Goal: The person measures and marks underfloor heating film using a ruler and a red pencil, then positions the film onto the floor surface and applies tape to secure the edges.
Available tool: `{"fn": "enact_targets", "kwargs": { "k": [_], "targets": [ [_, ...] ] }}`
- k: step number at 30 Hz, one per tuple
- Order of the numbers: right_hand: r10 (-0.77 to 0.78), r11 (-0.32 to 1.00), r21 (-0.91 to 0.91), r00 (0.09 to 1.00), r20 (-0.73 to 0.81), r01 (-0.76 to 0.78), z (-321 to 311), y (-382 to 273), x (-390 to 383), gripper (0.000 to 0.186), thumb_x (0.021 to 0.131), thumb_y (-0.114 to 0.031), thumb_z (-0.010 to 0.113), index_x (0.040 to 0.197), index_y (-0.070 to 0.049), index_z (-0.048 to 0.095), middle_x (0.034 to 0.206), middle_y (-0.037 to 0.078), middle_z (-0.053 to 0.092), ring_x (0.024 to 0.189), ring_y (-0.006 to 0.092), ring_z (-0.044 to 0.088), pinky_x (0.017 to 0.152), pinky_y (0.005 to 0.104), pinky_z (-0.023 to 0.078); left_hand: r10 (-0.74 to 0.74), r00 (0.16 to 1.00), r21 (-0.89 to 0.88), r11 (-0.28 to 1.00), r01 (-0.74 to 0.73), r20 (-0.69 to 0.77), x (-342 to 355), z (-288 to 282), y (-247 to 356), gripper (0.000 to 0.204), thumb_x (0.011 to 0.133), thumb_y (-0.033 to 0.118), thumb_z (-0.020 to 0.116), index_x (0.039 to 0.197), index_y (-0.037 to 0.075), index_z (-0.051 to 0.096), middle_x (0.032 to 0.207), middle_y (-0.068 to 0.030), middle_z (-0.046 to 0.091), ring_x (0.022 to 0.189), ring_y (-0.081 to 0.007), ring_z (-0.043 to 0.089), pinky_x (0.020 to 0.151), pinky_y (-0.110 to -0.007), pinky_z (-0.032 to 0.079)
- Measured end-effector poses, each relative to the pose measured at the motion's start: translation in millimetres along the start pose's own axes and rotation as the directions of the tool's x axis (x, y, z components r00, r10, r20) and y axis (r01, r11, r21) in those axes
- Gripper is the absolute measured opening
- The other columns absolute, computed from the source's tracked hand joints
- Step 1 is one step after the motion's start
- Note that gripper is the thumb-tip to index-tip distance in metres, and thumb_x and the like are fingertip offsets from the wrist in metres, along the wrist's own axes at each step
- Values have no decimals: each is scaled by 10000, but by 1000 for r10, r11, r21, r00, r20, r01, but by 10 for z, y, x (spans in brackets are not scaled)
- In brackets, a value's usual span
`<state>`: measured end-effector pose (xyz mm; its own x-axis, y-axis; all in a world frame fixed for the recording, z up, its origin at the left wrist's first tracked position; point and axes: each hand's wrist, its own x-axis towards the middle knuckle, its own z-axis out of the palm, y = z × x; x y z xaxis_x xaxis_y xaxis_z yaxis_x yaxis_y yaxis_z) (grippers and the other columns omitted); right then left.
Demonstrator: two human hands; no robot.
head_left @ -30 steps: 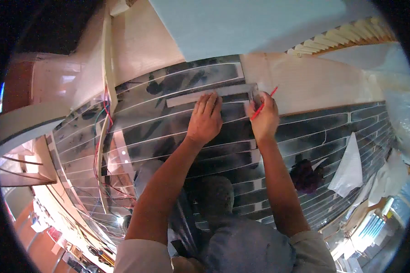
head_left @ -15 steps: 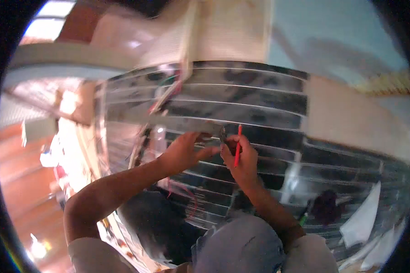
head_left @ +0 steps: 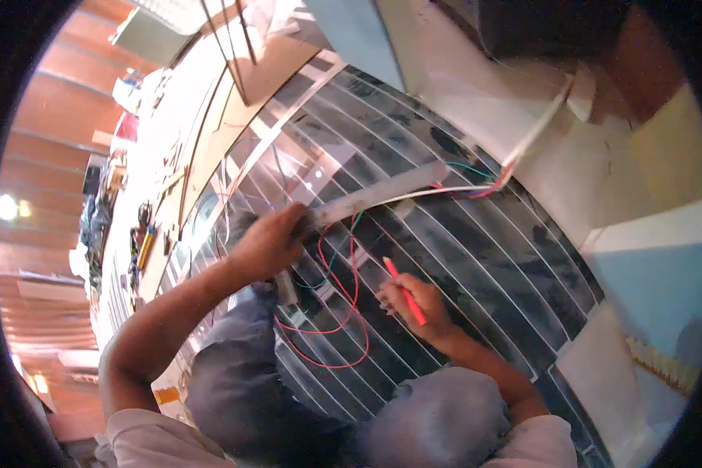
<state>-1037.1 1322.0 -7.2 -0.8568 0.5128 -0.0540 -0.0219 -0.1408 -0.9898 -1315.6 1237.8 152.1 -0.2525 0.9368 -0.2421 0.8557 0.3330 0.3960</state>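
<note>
My left hand is closed around the near end of a long, flat grey strip. My right hand grips a red pencil, tip pointing up and left; whether those fingers hold anything else is hard to make out. Between the hands, a thin red wire loops over a dark surface with pale lines. A green wire curves beside it. From the strip's far end, a white cable runs toward the upper right, along with more coloured wires.
A long, pale bench lies along the left, with a yellow-handled tool and other tools on it. Thin dark rods rise at the top. My bent knees take up the lower middle. Pale panels border the far right.
My view has turned, and the hands have moved apart. My left hand has gone onto the grey strip. The small dark tool between my hands is no longer visible; the pencil stays in my right.
</note>
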Motion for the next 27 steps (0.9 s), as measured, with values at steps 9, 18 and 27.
{"fn": "enact_targets", "kwargs": {
  "k": [9,18,27],
  "targets": [
    [112,774,-627,994,-6,-91,-855,-326,1341,257,968,-294,628,983,-39,651,800,155,691,717,296,682,658,386,520,-365,870,-145,931,335,-331,231,-128,-2881,281,869,256,707,980,16,615,848,-216,672,797,-368,672,717,-445,506],
    [287,101,-955,928,-240,-278,-1347,70,2673,215,988,-308,544,1003,-98,589,797,205,663,786,431,653,670,508,487,-231,899,-224,962,155,-372,2201,237,-4101,370,945,100,529,1309,79,592,1312,-151,551,1096,-394,613,934,-443,501],
    [180,-29,-880,863,-472,-475,-1338,777,3255,786,863,-428,733,1415,33,414,1338,345,516,1211,454,563,1004,495,465,71,884,-253,945,-208,-463,2905,728,-4740,367,802,12,571,1162,-3,638,1118,-236,608,1086,-435,567,951,-458,471]
  ]
}}
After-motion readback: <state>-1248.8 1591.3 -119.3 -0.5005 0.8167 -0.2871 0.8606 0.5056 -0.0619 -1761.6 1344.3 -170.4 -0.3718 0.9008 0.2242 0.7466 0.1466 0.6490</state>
